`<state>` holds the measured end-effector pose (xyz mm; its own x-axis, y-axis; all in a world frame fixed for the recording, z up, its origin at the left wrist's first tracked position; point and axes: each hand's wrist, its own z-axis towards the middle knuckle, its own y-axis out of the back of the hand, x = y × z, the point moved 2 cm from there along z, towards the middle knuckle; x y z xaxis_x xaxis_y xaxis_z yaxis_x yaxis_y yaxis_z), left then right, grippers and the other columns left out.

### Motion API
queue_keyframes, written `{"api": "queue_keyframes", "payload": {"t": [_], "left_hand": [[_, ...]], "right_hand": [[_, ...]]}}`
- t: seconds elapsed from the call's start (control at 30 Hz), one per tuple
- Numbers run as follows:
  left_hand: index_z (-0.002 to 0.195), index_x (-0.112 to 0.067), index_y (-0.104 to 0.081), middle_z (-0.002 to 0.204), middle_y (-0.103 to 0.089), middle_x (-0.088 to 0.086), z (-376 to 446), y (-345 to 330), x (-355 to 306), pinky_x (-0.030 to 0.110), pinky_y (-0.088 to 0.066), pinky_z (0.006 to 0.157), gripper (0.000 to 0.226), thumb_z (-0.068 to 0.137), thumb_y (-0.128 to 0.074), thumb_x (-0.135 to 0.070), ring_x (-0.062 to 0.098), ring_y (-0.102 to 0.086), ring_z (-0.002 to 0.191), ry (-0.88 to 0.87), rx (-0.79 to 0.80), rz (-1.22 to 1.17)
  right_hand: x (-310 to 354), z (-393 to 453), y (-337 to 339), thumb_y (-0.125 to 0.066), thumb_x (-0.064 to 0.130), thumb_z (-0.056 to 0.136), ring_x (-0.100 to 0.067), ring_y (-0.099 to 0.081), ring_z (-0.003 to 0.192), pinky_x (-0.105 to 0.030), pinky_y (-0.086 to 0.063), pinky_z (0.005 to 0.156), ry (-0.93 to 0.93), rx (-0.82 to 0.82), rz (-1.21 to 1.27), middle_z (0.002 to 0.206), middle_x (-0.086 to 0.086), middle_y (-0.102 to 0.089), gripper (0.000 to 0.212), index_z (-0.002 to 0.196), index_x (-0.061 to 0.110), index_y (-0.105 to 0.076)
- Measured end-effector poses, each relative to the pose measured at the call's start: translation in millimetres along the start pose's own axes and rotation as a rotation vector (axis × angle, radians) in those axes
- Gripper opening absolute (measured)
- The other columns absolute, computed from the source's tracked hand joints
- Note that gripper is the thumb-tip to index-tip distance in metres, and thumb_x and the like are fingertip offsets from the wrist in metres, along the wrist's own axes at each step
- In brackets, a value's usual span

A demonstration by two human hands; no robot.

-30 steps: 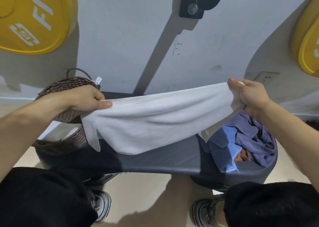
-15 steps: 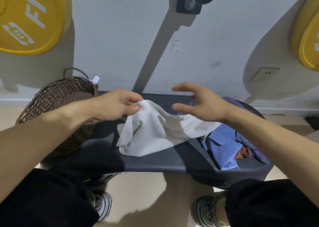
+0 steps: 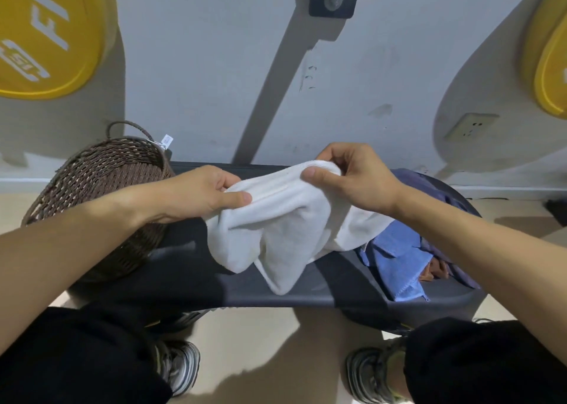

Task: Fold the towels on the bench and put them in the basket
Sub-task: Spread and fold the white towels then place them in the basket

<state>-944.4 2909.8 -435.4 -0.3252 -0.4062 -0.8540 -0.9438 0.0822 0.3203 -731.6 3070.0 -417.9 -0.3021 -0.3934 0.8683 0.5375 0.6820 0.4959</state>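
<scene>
Above the dark bench, my left hand and right hand each pinch the white towel's top fold. I judge the drooping lower layers may skew, spoiling the fold before the wicker basket.

A pale grey wall fills the upper view. Yellow weight plates hang at ten and two o'clock, casting broad shadows. A white wall socket sits at two o'clock. Beige floor lies at six o'clock.
</scene>
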Motion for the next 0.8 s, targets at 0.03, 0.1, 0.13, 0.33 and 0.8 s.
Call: {"api": "queue_keyframes", "payload": {"t": [0.03, 0.1, 0.13, 0.33, 0.8], "left_hand": [[0.089, -0.009, -0.073, 0.086, -0.074, 0.010, 0, 3, 2, 0.028, -0.050, 0.070, 0.022, 0.092, -0.065, -0.029, 0.015, -0.065, 0.075, 0.003, -0.007, 0.016], [0.079, -0.014, -0.072, 0.074, -0.071, 0.002, -1, 10, 4, 0.023, -0.047, 0.064, 0.023, 0.092, -0.066, -0.033, 0.011, -0.061, 0.066, 0.000, -0.062, 0.117], [0.073, -0.017, -0.069, 0.065, -0.067, -0.001, -1, 14, 4, 0.021, -0.044, 0.059, 0.027, 0.093, -0.065, -0.035, 0.010, -0.057, 0.059, 0.000, -0.092, 0.198], [0.079, -0.012, -0.055, 0.054, -0.064, 0.017, 2, 25, 4, 0.019, -0.038, 0.037, 0.031, 0.099, -0.052, -0.035, 0.022, -0.050, 0.038, 0.029, -0.218, 0.183], [0.081, 0.004, -0.066, 0.073, -0.065, 0.009, 3, 40, 2, 0.029, -0.041, 0.068, 0.056, 0.102, -0.043, -0.042, 0.017, -0.056, 0.070, -0.064, -0.561, 0.348]], "right_hand": [[-2, 1, 3, -0.078, 0.032, 0.085, -0.001, -0.059, 0.063, -0.016, -0.048, 0.059, -0.005, -0.016, -0.001, 0.071, 0.010, -0.067, 0.021, 0.080, 0.014, -0.068], [-7, 2, 11, -0.078, 0.031, 0.085, -0.001, -0.058, 0.063, -0.015, -0.047, 0.059, -0.019, -0.048, -0.006, 0.070, 0.012, -0.067, 0.022, 0.081, 0.012, -0.068], [-9, 2, 15, -0.078, 0.032, 0.085, -0.001, -0.059, 0.063, -0.016, -0.048, 0.060, -0.032, -0.060, -0.001, 0.071, 0.011, -0.067, 0.023, 0.082, 0.011, -0.069], [-7, -4, 28, -0.076, 0.030, 0.087, -0.014, -0.066, 0.075, -0.044, -0.056, 0.078, -0.075, -0.097, 0.014, 0.085, -0.006, -0.075, 0.019, 0.087, 0.011, -0.071], [15, -11, 0, -0.061, 0.038, 0.096, -0.006, -0.049, 0.053, -0.021, -0.039, 0.052, -0.106, -0.021, -0.174, 0.063, 0.002, -0.058, 0.022, 0.089, 0.018, -0.064]]}}
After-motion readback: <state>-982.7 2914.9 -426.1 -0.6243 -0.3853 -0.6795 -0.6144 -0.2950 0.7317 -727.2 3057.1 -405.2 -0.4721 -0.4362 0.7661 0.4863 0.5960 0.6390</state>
